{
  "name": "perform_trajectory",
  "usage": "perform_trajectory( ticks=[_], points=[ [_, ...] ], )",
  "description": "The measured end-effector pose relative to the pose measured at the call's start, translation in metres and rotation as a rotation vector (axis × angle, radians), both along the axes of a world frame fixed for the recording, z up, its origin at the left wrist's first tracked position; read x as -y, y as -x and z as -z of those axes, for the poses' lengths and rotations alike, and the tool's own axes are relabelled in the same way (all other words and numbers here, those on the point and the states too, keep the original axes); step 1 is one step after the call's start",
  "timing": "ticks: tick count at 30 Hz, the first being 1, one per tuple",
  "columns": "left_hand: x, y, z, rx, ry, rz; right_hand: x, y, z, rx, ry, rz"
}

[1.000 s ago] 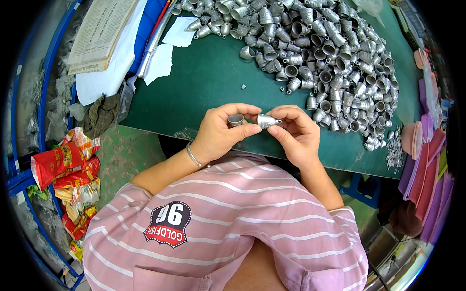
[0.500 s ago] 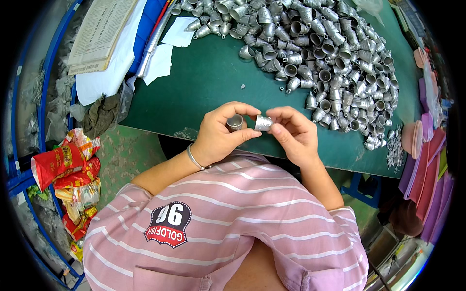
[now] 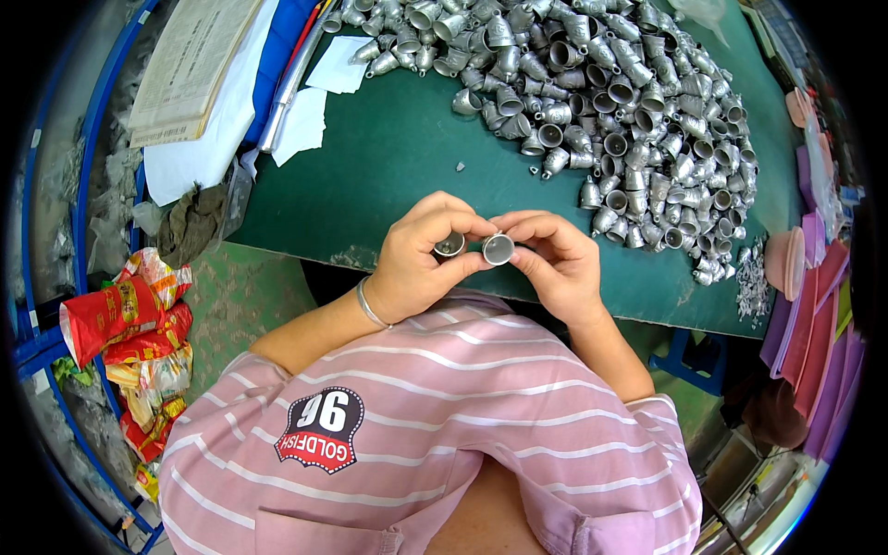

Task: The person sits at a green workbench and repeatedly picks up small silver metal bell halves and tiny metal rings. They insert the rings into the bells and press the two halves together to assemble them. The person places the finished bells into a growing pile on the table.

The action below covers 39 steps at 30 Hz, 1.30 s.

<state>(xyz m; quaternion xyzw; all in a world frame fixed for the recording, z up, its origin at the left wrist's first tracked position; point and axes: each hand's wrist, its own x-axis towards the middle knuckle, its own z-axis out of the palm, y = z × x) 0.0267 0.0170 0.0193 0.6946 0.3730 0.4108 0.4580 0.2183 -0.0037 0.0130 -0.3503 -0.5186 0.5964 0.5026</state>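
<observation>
Close to a pink shirt with white stripes (image 3: 416, 398), above the near edge of a dark green counter (image 3: 370, 199): pinching one small, silver-grey, bell-shaped metal cup (image 3: 498, 249) between the thumb and fingertips of the left hand (image 3: 412, 245) and of the right hand (image 3: 562, 259), with its round mouth facing the camera. Tucked into the curled left fingers, just beside it: a second silver-grey metal cup (image 3: 450, 243), mouth also showing. Apt to drop that spare cup if opening the left fingers too far; apt to lose the pinched one if turning it on a loose grip, perhaps over the edge into the lap. Farther out, alone on the green: a tiny grey fragment (image 3: 460, 166). Beyond, to the right: a broad heap of similar silver-grey metal cups (image 3: 610, 120), easily set rolling by a careless reach.
</observation>
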Motion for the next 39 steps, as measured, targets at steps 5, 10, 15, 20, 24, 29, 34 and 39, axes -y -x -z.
perform_trajectory(
  ticks=[5,10,15,20,24,29,34,39],
  points=[
    [0.000,0.003,0.005,0.087,0.086,0.031,-0.014,-0.011,-0.015,0.685,-0.483,0.110],
    [-0.004,0.006,0.007,0.799,0.879,0.189,-0.041,-0.023,-0.014,1.335,-0.623,0.485],
    [-0.006,0.008,0.018,0.969,0.976,0.218,-0.042,-0.016,-0.012,1.486,-0.606,0.497],
    [-0.010,0.015,0.014,0.953,1.124,0.246,-0.045,-0.016,-0.009,1.564,-0.574,0.521],
    [-0.009,0.008,0.007,0.856,1.091,0.095,-0.046,-0.025,-0.006,1.588,-0.627,0.532],
    [-0.009,0.006,0.009,0.765,1.034,0.107,-0.050,-0.029,-0.004,1.575,-0.663,0.599],
    [-0.008,0.002,0.004,0.648,0.976,0.061,-0.051,-0.032,-0.008,1.551,-0.629,0.544],
    [-0.008,0.001,0.004,0.613,0.963,0.053,-0.051,-0.029,-0.011,1.521,-0.619,0.550]
  ],
)
